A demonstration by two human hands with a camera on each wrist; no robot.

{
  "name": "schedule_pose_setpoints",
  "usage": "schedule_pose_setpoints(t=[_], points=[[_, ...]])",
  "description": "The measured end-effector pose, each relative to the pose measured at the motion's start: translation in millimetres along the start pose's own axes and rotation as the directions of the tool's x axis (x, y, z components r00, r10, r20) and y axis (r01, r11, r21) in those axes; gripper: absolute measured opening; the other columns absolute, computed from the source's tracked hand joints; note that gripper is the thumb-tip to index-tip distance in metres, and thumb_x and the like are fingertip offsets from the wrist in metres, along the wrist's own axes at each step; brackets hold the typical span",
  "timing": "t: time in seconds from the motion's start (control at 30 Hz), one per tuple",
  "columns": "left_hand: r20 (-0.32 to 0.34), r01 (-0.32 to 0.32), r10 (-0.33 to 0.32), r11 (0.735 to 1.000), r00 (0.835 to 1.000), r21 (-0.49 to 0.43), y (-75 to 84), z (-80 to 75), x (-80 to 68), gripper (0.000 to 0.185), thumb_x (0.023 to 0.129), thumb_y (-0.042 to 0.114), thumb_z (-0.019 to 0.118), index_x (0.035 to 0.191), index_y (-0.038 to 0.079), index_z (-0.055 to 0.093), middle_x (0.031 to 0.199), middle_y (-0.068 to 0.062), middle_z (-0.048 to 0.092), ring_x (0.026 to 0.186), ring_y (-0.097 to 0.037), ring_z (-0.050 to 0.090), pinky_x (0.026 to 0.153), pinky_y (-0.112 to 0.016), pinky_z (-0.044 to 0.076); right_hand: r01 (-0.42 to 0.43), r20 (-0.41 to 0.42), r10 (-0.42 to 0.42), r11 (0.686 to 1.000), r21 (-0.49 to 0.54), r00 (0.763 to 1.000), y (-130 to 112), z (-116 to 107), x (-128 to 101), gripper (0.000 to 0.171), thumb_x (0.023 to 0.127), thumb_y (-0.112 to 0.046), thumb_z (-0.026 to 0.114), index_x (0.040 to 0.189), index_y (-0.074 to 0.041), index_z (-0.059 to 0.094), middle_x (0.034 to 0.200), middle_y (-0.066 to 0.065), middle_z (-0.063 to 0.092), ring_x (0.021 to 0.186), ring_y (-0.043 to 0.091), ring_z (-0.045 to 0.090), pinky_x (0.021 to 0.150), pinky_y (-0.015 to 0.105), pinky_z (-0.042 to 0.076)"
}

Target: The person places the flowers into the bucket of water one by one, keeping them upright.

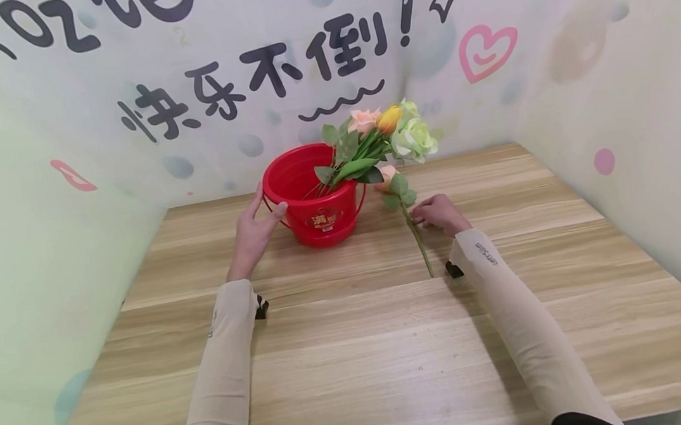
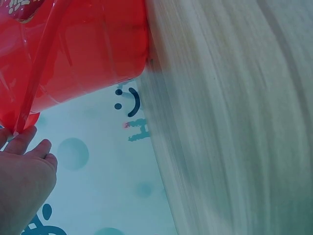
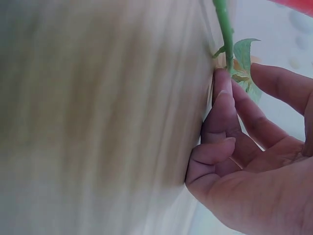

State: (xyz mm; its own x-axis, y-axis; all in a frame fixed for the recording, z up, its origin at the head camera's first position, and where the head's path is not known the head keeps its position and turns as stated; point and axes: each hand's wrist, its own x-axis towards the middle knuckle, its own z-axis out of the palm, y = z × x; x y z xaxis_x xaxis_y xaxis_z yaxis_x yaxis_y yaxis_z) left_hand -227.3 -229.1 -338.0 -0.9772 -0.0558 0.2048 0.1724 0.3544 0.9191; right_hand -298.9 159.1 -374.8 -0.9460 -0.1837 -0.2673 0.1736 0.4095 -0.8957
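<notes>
A red plastic bucket (image 1: pixel 324 219) stands upright towards the back of the table. My left hand (image 1: pixel 252 237) rests against its left side, thumb and fingers spread along the outside of the rim. In the left wrist view, fingertips (image 2: pixel 22 141) touch the bucket beside the handle's lower end. A single artificial rose (image 1: pixel 414 234), peach with green leaves, lies on the table right of the bucket. My right hand (image 1: pixel 442 213) is at its stem (image 3: pixel 224 24); fingers reach the stem low by the table, while the thumb stands apart from it.
Several artificial flowers, including a yellow tulip (image 1: pixel 390 119) and a pale green rose (image 1: pixel 414 139), lean out of the bucket's right side. The wooden table (image 1: pixel 369 338) meets a printed wall (image 1: pixel 290 100) behind, with side walls left and right.
</notes>
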Motion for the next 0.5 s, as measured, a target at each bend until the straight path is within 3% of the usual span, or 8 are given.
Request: schedule_pose_setpoints(t=[0.2,0.5], points=[[-0.008,0.005,-0.005,1.0,1.0,0.012,-5.4,0.5,1.9,0.084,0.097,0.052,0.069,0.164,0.023,0.028,0.168,0.007,0.029,0.154,-0.021,0.024,0.119,-0.053,0.031,0.005,-0.005,-0.005,0.999,-0.051,1.0,0,2,6,0.031,0.101,-0.002,0.058,0.124,0.018,0.063,0.089,0.006,0.073,0.074,0.005,0.061,0.065,0.016,0.051],[-0.013,0.014,-0.014,1.0,1.0,0.019,-5.7,-0.3,2.7,0.084,0.097,0.053,0.069,0.164,0.025,0.028,0.167,0.008,0.029,0.154,-0.021,0.024,0.119,-0.052,0.032,0.025,-0.031,-0.028,0.996,-0.083,0.999,-2,5,11,0.028,0.097,-0.002,0.063,0.117,0.017,0.066,0.079,0.001,0.07,0.069,0.006,0.058,0.062,0.017,0.048]])
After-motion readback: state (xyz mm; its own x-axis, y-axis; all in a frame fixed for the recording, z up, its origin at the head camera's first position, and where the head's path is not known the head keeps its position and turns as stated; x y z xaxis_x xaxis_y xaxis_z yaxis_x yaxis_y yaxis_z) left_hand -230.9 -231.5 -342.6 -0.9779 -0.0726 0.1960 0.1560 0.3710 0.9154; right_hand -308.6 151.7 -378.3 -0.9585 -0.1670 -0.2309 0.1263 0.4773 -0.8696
